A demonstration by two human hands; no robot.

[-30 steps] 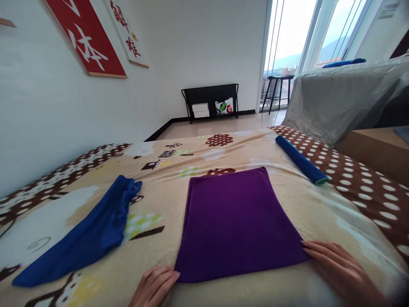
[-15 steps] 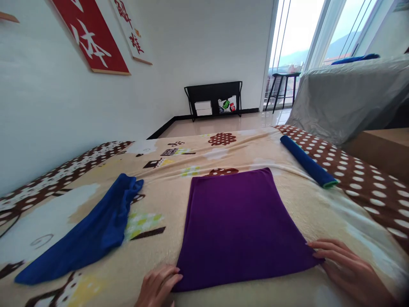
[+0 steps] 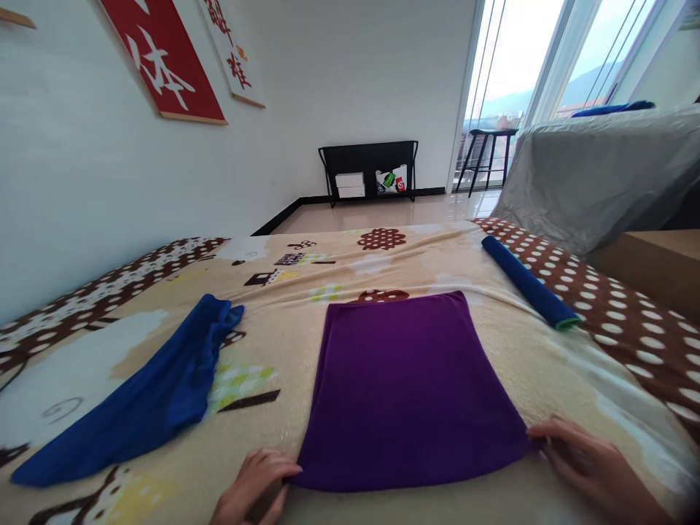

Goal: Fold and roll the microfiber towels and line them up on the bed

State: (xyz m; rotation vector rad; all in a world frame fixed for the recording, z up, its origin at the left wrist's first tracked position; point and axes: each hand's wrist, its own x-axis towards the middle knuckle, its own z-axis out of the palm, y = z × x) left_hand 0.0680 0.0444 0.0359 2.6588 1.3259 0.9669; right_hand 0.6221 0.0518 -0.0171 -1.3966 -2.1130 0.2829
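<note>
A folded purple cloth (image 3: 402, 394) lies spread on the patterned blanket (image 3: 437, 503) in front of me. My left hand (image 3: 256, 485) pinches its near left corner between thumb and fingers. At the near right corner, my right hand (image 3: 590, 463) grips the cloth the same way. The near edge sags in a slight curve between the two hands. To the left rests a crumpled blue cloth (image 3: 147, 401), apart from my left hand. A rolled blue cloth (image 3: 528, 281) with a green edge lies beyond my right hand.
The blanket has a brown polka-dot border (image 3: 628, 313). A cardboard box (image 3: 656, 255) and a grey covered piece of furniture (image 3: 596, 168) stand at the right. Farther off are a black rack (image 3: 369, 157) and a dark stool (image 3: 492, 135). A white wall (image 3: 109, 189) runs along the left.
Both hands have closed on the near corners of the purple cloth, where the fingers were laid more flatly before. The near edge has shifted slightly up in view and now curves.
</note>
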